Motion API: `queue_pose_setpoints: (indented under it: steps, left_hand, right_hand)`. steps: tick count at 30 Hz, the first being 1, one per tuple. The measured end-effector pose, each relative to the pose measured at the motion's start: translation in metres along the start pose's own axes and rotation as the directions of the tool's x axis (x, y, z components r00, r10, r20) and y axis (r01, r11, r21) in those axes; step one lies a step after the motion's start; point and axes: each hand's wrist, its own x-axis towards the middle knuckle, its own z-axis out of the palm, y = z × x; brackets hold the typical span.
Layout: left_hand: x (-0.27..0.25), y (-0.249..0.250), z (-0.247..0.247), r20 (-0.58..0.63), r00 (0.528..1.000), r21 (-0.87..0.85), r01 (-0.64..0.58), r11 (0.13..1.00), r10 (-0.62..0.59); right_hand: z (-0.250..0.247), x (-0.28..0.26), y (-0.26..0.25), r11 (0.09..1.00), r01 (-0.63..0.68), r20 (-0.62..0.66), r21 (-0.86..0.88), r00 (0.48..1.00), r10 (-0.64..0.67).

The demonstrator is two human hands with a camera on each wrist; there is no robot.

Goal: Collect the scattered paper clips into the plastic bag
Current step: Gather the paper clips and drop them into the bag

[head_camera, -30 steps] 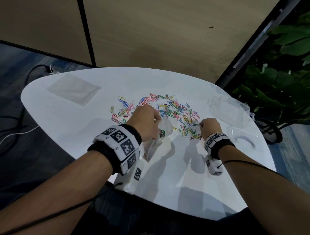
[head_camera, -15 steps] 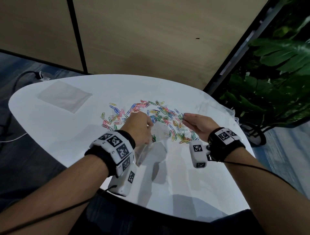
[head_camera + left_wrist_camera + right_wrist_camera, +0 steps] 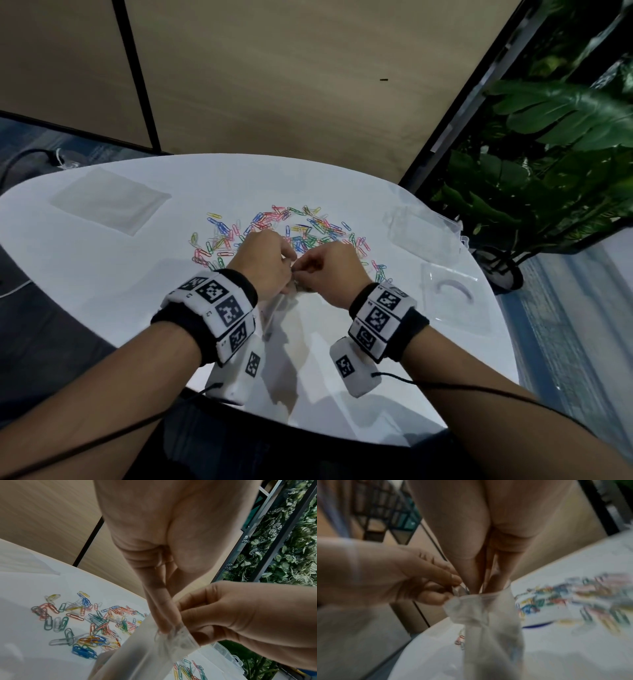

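Note:
Several coloured paper clips (image 3: 301, 229) lie scattered across the middle of the white table (image 3: 102, 274). A clear plastic bag (image 3: 277, 308) hangs just in front of the heap. My left hand (image 3: 289, 265) pinches the bag's rim (image 3: 178, 631) between thumb and fingers. My right hand (image 3: 303, 270) is pressed against it, its bunched fingertips (image 3: 479, 586) dipped into the bag's mouth (image 3: 488, 596) and pinching paper clips that are mostly hidden. A few clips show dimly through the bag (image 3: 459, 639).
A flat empty plastic bag (image 3: 109, 202) lies at the far left of the table. Clear plastic boxes (image 3: 424, 236) and a clear lid (image 3: 452, 298) sit at the right. A potted plant (image 3: 548, 178) stands beyond the right edge, and a wooden wall stands behind.
My right hand left the clips on the right, rose and swung left to the bag's mouth. My left hand kept hold of the bag and lifted it slightly.

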Motion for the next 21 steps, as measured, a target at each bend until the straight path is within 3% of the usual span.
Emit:
queue_pose_setpoints:
  steps: [3,5,8,9,11,13,14,17,21]
  left_hand:
    - [0.001,-0.001,-0.001,0.014,1.0,0.021,-0.016,1.0,0.015]
    - [0.002,-0.002,-0.001,0.006,1.0,0.017,-0.015,1.0,0.015]
    - [0.003,-0.006,-0.002,-0.001,1.0,0.007,0.002,1.0,-0.002]
    - [0.004,-0.007,-0.003,-0.002,1.0,0.011,0.0,1.0,0.0]
    - [0.006,-0.011,-0.003,-0.007,1.0,0.008,-0.005,1.0,0.005]
    - [0.007,-0.015,-0.003,-0.011,1.0,0.001,-0.004,1.0,0.004]
    - [0.007,-0.017,-0.004,-0.012,1.0,-0.001,-0.005,1.0,0.005]
    - [0.008,-0.019,-0.006,-0.015,1.0,0.002,-0.015,1.0,0.015]
    - [0.009,-0.017,-0.005,-0.024,1.0,0.02,-0.017,1.0,0.018]
  right_hand:
    - [-0.002,-0.001,-0.009,0.938,0.229,0.125,-0.26,0.971,-0.202]
    - [-0.009,0.003,-0.006,0.952,0.237,0.132,-0.193,0.968,-0.214]
    - [-0.033,0.014,0.013,0.988,0.018,0.024,0.151,0.999,-0.022]
    - [-0.042,0.02,0.028,0.985,-0.057,-0.009,0.163,0.998,0.059]
    - [-0.059,0.031,0.072,0.967,-0.231,-0.048,-0.106,0.973,0.227]
    - [-0.067,0.034,0.118,0.803,-0.386,-0.056,-0.454,0.912,0.407]
    - [-0.068,0.032,0.138,0.739,-0.429,-0.054,-0.519,0.88,0.473]
    - [-0.063,0.029,0.174,0.675,-0.441,-0.04,-0.591,0.852,0.522]
    - [-0.044,0.039,0.162,0.727,-0.382,-0.058,-0.571,0.902,0.428]
